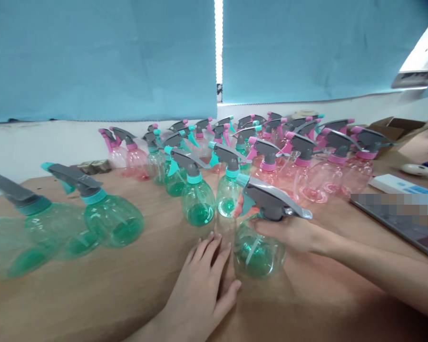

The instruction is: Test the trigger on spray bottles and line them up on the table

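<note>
My right hand (281,230) is wrapped round the neck of a green spray bottle (258,254) with a grey and turquoise trigger head. The bottle is close to upright, low over or on the table; I cannot tell whether it touches. My left hand (203,275) rests on the wooden table (157,294), palm down with fingers stretched, just left of that bottle and holding nothing. Two more green spray bottles, one (199,202) and another (228,190), stand right behind my hands.
Several pink spray bottles (316,178) fill the back right. More green bottles (114,223) stand at the left. A dark flat device (399,228), a white box (399,184), a white mouse (417,169) and an open cardboard box (395,128) lie at the right. Blue curtains (103,57) hang behind.
</note>
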The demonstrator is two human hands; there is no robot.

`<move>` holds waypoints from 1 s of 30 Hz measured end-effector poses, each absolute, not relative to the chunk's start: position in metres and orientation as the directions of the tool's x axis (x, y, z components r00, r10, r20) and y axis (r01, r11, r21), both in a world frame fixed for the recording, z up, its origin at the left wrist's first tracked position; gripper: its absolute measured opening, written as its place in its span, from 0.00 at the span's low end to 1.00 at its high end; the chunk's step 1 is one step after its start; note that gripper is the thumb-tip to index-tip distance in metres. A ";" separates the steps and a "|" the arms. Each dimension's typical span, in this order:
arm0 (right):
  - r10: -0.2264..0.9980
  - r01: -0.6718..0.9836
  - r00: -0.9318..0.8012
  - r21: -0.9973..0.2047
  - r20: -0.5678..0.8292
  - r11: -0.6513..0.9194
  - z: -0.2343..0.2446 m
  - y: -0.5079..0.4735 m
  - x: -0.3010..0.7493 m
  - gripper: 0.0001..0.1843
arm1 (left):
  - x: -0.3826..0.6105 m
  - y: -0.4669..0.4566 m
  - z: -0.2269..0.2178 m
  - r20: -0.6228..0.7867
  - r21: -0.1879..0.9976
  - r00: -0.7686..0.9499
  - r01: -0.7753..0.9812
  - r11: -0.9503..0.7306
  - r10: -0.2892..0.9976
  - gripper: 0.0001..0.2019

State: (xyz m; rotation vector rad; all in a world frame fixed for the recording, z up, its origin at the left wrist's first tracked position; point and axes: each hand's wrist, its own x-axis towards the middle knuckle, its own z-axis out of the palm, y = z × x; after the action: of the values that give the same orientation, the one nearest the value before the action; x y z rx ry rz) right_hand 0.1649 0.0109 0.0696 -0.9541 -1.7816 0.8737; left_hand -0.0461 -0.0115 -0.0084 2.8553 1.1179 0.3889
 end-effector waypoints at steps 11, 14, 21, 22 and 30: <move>0.846 0.107 -0.359 -0.883 0.394 0.457 0.074 0.014 0.163 0.22 | -0.047 -0.012 -0.009 0.207 0.150 0.703 0.664 -0.733 0.680 0.23; 0.830 0.063 -0.356 -0.875 0.430 0.481 0.071 0.016 0.161 0.27 | -0.047 -0.012 -0.008 0.203 0.171 0.698 0.666 -0.726 0.687 0.22; 0.839 0.046 -0.327 -0.880 0.435 0.473 0.062 0.017 0.159 0.28 | -0.043 -0.011 -0.008 0.224 0.289 0.660 0.658 -0.695 0.717 0.23; 0.835 0.040 -0.319 -0.874 0.447 0.484 0.061 0.018 0.158 0.27 | -0.042 -0.011 -0.008 0.230 0.318 0.650 0.653 -0.687 0.724 0.24; 0.825 0.040 -0.262 -0.849 0.500 0.527 0.054 0.017 0.156 0.27 | -0.025 -0.019 0.002 0.222 0.568 0.553 0.597 -0.567 0.803 0.35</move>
State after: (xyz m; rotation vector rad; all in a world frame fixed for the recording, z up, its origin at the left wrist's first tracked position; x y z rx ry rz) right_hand 0.1558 0.0170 0.0541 -0.7401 -1.6761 0.8991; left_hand -0.0254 -0.0194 0.0020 2.3610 1.1345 0.6510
